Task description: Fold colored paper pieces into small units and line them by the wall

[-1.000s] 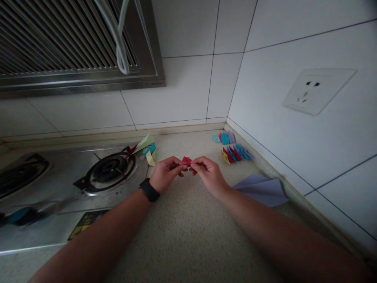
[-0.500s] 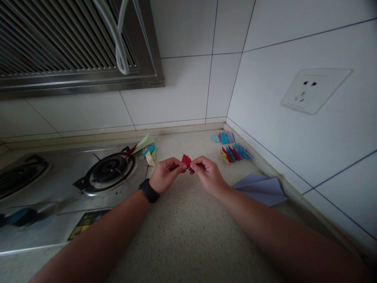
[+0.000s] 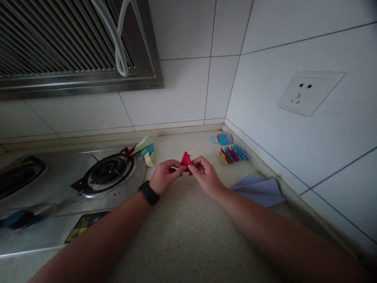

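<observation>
Between my two hands is a small piece of folded red paper (image 3: 185, 158), its pointed top facing away from me. My left hand (image 3: 168, 173) pinches its left lower side between thumb and fingers; a black watch is on that wrist. My right hand (image 3: 204, 171) grips the right lower side, thumb on the near face. Fingers cover the paper's bottom part. Right of my hands, a row of folded paper pieces (image 3: 234, 153) in yellow, red, blue and purple lies on the counter, with a smaller group (image 3: 223, 138) behind it.
A large folded purple sheet (image 3: 259, 190) lies beside my right forearm. Left is a gas stove (image 3: 63, 210) with green, blue and red folded papers (image 3: 143, 144) by its burner. A range hood (image 3: 88, 84) hangs above; a socket (image 3: 310, 92) is on the right wall.
The red paper has been turned so that more of its pointed front face shows. My right thumb has shifted onto its near face. The view has moved slightly.
</observation>
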Tool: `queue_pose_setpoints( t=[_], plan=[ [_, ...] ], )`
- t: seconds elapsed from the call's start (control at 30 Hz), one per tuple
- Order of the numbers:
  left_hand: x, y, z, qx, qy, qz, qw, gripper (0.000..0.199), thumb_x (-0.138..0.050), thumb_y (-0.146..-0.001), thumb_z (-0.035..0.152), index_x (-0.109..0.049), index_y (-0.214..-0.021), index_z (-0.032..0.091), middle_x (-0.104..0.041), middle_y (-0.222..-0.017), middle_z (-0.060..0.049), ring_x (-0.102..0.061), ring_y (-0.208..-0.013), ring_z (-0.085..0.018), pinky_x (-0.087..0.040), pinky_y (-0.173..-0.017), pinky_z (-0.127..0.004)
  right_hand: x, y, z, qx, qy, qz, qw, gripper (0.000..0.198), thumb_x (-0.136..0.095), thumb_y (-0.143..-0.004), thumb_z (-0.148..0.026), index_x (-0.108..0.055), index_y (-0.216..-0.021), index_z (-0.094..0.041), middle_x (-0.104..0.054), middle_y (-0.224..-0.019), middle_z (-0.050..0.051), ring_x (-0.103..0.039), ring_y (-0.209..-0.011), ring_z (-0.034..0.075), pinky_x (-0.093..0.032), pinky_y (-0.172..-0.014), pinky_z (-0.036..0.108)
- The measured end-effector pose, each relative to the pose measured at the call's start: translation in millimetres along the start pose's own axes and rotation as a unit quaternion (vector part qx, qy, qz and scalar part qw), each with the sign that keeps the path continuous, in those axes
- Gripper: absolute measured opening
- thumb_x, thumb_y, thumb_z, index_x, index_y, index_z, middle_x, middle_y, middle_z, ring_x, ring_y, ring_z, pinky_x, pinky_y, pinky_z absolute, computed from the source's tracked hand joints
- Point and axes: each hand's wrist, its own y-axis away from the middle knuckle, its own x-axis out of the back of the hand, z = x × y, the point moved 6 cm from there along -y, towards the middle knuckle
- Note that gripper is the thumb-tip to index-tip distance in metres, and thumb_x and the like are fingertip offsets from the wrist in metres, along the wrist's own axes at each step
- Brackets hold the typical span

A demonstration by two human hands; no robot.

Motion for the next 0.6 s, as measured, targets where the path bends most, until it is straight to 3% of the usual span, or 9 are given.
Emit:
queue_pose_setpoints(
  t=[0.17, 0.37, 0.6],
  plan=[
    [0.9, 1.3, 2.4, -0.022, -0.065, -0.003, 0.998, 0.021, -0.064, -0.083, 0.034, -0.063, -0.075, 0.014, -0.065, -0.073, -0.004, -0.058, -0.064, -0.011, -0.046, -0.058, -0.022, 0.1, -0.8, 0.6, -0.015, -0.001, 0.003, 1.0, 0.021, -0.063, -0.082, -0.036, -0.054, -0.094, -0.021, -0.061, -0.082, 0.002, -0.059, -0.071, 0.014, -0.048, -0.063, 0.028],
    [1.4, -2.5, -6.2, -0.008, 0.007, 0.017, 1.0, 0.027, -0.064, -0.083, 0.035, -0.059, -0.1, 0.015, -0.065, -0.083, -0.004, -0.061, -0.07, -0.013, -0.047, -0.057, -0.022, -1.3, -1.0, 0.3, -0.007, 0.039, -0.028, 0.999, 0.014, -0.059, -0.085, -0.033, -0.059, -0.09, -0.02, -0.062, -0.084, 0.002, -0.059, -0.076, 0.014, -0.048, -0.069, 0.028],
    [0.6, -2.8, -7.8, 0.008, 0.019, -0.009, 1.0, 0.023, -0.062, -0.084, 0.036, -0.063, -0.092, 0.015, -0.064, -0.076, -0.003, -0.055, -0.061, -0.01, -0.042, -0.052, -0.02, -3.6, -1.6, 0.3, 0.008, 0.065, -0.054, 0.996, 0.014, -0.056, -0.087, -0.033, -0.059, -0.092, -0.021, -0.062, -0.084, 0.002, -0.059, -0.077, 0.015, -0.047, -0.073, 0.029]
  ],
)
